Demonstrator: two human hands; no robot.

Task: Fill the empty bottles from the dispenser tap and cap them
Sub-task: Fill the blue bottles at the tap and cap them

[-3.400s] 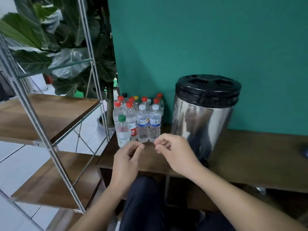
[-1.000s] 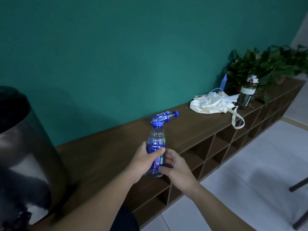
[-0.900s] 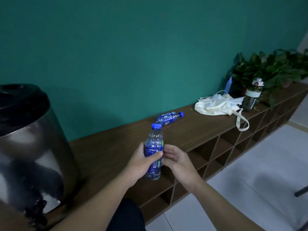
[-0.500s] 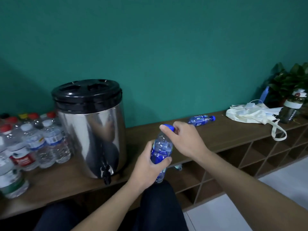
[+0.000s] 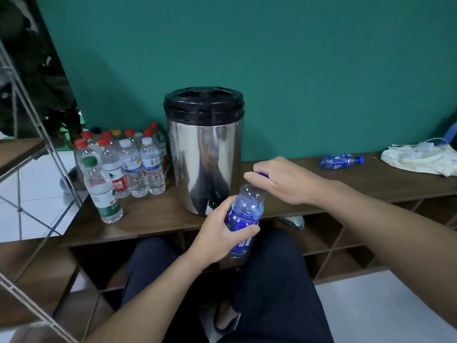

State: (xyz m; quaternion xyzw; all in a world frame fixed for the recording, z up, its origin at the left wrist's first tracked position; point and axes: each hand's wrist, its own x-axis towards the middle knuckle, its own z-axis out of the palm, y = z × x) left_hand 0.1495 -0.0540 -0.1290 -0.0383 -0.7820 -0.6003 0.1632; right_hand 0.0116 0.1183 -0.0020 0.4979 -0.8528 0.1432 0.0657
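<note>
The bottle [image 5: 247,214] has come nearer the dispenser [image 5: 204,154] — left fingers [image 5: 243,231] gripping its body, right fingers [image 5: 257,175] its cap.

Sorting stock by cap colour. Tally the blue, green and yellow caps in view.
Blue caps: 2, on the held bottle and the lying bottle
Green caps: 1, on the front bottle
Yellow caps: 1, on a back-row bottle
Total: 4

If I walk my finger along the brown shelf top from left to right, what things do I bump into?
Bunch of capped bottles → shiny dispenser → blue bottle lying on its side → cream cloth bag.
</note>
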